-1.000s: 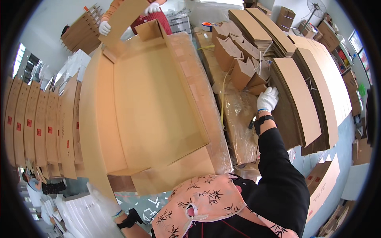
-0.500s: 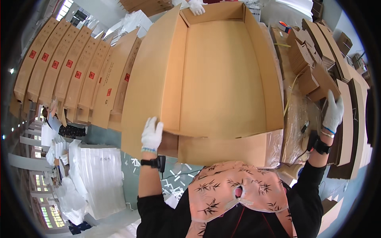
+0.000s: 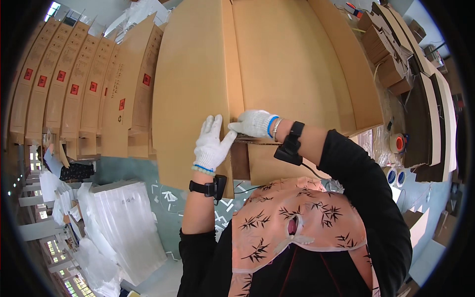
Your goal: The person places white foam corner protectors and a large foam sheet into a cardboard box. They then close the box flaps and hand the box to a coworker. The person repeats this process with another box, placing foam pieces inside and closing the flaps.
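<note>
A: Which thing is the largest?
B: The open cardboard box (image 3: pixel 297 74), lying in front of the person, with its wide side flap (image 3: pixel 190 89) spread to the left.
A: And around it?
B: At left stands a row of tall boxes (image 3: pixel 79 84) with red labels. Below them is a stack of white sheets (image 3: pixel 128 218); another person (image 3: pixel 62 166) is farther away. At right are the flat cardboard piles (image 3: pixel 433 119), then folded cardboard pieces (image 3: pixel 393 72).
A: How are the hands?
B: The left hand (image 3: pixel 213 143) is unclenched, its fingers stretched out upon the flap near the box's near left corner. The right hand (image 3: pixel 255 123) is at this corner with bent fingers, just beside the left thumb; I cannot tell whether it grasps the cardboard edge.
A: The smaller things?
B: One tape roll (image 3: pixel 397 143) with an orange rim, two blue-and-white rolls (image 3: pixel 392 176), and white scraps (image 3: pixel 169 195) on the floor.
A: What stands in the way?
B: The right forearm (image 3: pixel 311 143) crosses before the near edge, and the right hand covers part of the corner. The far end of the box is cut off above. The other person is too small to make out the work.
</note>
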`<action>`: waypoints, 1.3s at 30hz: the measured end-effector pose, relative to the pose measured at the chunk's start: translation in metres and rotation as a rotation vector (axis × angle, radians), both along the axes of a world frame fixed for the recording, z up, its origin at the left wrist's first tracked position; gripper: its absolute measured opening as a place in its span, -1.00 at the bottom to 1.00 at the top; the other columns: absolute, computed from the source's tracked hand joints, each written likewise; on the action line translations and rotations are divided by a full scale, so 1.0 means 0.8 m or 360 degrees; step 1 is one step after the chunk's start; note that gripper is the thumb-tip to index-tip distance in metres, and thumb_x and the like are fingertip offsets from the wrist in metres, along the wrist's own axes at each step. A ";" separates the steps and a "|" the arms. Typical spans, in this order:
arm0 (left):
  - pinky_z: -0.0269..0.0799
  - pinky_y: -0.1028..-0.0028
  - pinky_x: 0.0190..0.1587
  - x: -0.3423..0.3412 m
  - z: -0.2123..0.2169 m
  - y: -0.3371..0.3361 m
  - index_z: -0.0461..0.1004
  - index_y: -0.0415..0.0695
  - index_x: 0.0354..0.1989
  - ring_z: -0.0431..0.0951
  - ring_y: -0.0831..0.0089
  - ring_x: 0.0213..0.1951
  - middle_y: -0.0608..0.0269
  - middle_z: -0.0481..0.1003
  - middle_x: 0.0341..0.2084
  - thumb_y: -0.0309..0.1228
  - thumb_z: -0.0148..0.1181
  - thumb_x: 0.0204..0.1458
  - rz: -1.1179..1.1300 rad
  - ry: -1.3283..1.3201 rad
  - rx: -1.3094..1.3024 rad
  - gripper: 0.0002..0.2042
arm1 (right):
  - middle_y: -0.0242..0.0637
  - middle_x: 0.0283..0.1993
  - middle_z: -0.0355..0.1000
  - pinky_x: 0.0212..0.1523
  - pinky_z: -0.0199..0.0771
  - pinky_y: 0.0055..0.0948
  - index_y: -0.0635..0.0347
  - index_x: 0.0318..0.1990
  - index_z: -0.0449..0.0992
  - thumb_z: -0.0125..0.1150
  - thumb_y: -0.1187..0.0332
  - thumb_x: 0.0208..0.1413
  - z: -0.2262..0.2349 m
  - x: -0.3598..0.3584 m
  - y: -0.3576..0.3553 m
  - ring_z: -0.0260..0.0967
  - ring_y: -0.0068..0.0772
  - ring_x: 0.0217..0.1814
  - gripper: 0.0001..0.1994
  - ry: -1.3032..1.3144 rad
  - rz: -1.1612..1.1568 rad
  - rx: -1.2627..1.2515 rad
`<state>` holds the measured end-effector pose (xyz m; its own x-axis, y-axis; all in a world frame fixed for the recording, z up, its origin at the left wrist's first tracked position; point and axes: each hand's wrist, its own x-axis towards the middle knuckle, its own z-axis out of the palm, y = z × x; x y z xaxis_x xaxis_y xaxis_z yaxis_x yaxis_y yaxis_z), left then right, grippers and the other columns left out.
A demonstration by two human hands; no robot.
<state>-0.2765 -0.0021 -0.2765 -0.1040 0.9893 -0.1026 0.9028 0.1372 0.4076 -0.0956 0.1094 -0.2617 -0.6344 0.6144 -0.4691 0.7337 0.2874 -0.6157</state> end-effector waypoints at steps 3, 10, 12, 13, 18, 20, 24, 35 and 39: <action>0.11 0.16 0.44 0.003 -0.010 -0.011 0.22 -0.12 0.43 0.12 -0.05 0.45 -0.15 0.15 0.42 0.01 0.26 0.11 0.0028 0.0032 0.0123 -0.24 | 0.07 -0.18 0.60 -0.01 0.55 -0.12 0.26 -0.15 0.67 0.06 -0.23 0.16 -0.019 -0.014 0.004 0.57 0.05 -0.09 -0.37 -0.0018 0.0038 -0.0168; 0.10 0.06 0.43 -0.004 -0.013 0.001 0.26 -0.10 0.40 0.14 -0.18 0.41 -0.23 0.20 0.38 -0.06 0.33 0.02 0.0018 -0.0081 0.0224 -0.24 | -0.05 -0.27 0.61 -0.16 0.59 -0.15 0.23 -0.20 0.63 0.09 0.24 0.09 -0.019 0.043 0.038 0.59 -0.07 -0.26 -0.71 -0.0108 -0.0303 0.0071; 0.07 0.05 0.44 -0.002 -0.012 0.002 0.26 -0.10 0.40 0.13 -0.20 0.41 -0.24 0.19 0.38 -0.08 0.33 0.02 -0.0001 -0.0112 0.0221 -0.24 | -0.02 -0.25 0.60 -0.15 0.57 -0.11 0.17 -0.20 0.62 0.07 0.31 0.06 -0.024 0.093 0.035 0.57 0.00 -0.22 -0.74 0.0130 -0.0455 0.0454; 0.06 0.05 0.44 -0.002 -0.013 0.004 0.26 -0.10 0.40 0.13 -0.21 0.41 -0.25 0.19 0.38 -0.09 0.34 0.02 -0.0016 -0.0130 0.0223 -0.25 | -0.01 -0.24 0.60 -0.14 0.55 -0.09 0.15 -0.19 0.62 0.06 0.34 0.05 -0.019 0.123 0.034 0.56 0.04 -0.20 -0.75 0.0238 -0.0523 0.0661; 0.06 0.06 0.44 -0.010 -0.014 -0.007 0.25 -0.12 0.40 0.11 -0.20 0.43 -0.26 0.17 0.39 -0.15 0.33 0.06 -0.0016 -0.0133 0.0205 -0.27 | -0.10 -0.34 0.56 -0.15 0.52 -0.01 0.06 -0.27 0.60 0.13 0.34 -0.04 0.033 0.309 0.026 0.52 0.07 -0.20 -0.81 -0.0329 0.0008 0.1160; 0.08 0.08 0.43 -0.007 -0.008 -0.010 0.25 -0.13 0.40 0.12 -0.17 0.43 -0.26 0.17 0.39 -0.17 0.32 0.08 -0.0068 -0.0212 0.0199 -0.29 | -0.11 -0.35 0.58 -0.13 0.51 -0.04 0.08 -0.35 0.63 0.12 0.27 0.01 0.028 0.379 0.009 0.51 0.06 -0.19 -0.81 -0.0663 0.0036 0.0980; 0.12 0.12 0.41 0.003 0.005 -0.012 0.24 -0.18 0.40 0.17 -0.10 0.41 -0.26 0.19 0.38 -0.24 0.25 0.16 -0.0086 -0.0261 0.0263 -0.36 | -0.16 -0.34 0.60 0.07 0.44 -0.12 0.13 -0.42 0.65 -0.02 -0.01 0.27 0.025 0.444 -0.007 0.47 0.06 -0.17 -0.54 -0.0371 -0.0059 0.0852; 0.11 0.07 0.41 0.007 0.055 0.013 0.43 -0.20 0.26 0.24 -0.14 0.37 -0.24 0.31 0.31 -0.20 0.23 0.17 -0.0229 0.0118 0.0533 -0.47 | -0.06 -0.26 0.62 0.51 -0.07 -0.11 0.26 -0.35 0.70 -0.42 -0.34 0.32 0.053 0.352 0.053 0.47 0.01 0.07 -0.14 -0.0951 0.0219 0.0400; 0.13 -0.01 0.40 0.013 0.050 0.033 0.58 -0.14 0.07 0.29 -0.19 0.31 -0.25 0.34 0.27 -0.20 0.27 0.10 -0.0537 0.0489 0.0516 -0.60 | -0.12 -0.20 0.64 0.53 -0.16 -0.04 0.25 -0.27 0.71 -0.45 -0.31 0.34 0.053 0.333 0.047 0.50 -0.09 0.09 -0.15 -0.1017 0.0500 0.0495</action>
